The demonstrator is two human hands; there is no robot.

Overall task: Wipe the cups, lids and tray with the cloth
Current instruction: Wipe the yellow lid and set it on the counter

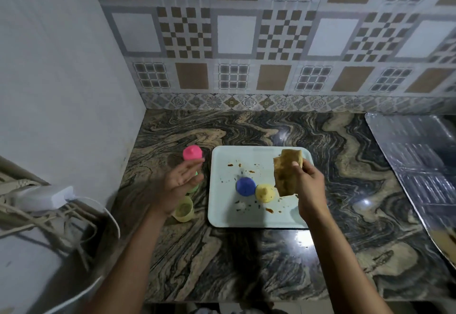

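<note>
Cloth (pixel 287 173), brown and crumpled, is held up in the right hand (pixel 308 185), with the fingers and thumb pinched on it. It hangs over the right side of the tray (pixel 222 165) and does not touch it. The tray is pale blue and sits on the swirly stone counter (pixel 345 165). It has brown spots and crumbs on it. A blue piece (pixel 245 186) and a yellow piece (pixel 264 192) sit side by side on the tray. I cannot tell if they are lids or cups turned over.

The left hand (pixel 180 180) is blurry. Its fingers are straight and a little apart, and it holds nothing. It is close to a pink piece (pixel 192 153) that stands on the counter left of the tray. A green piece (pixel 193 187) peeks out under that hand, and a yellow cup (pixel 183 211) sits near the wrist.

I think the job now is to pick up a piece with the left hand and rub it with the cloth. Hold the piece tight so it does not slip. Push the cloth all the way round, inside too. Use a clean part of the cloth. Keep clean pieces off the dirty tray, and wipe the tray last
</note>
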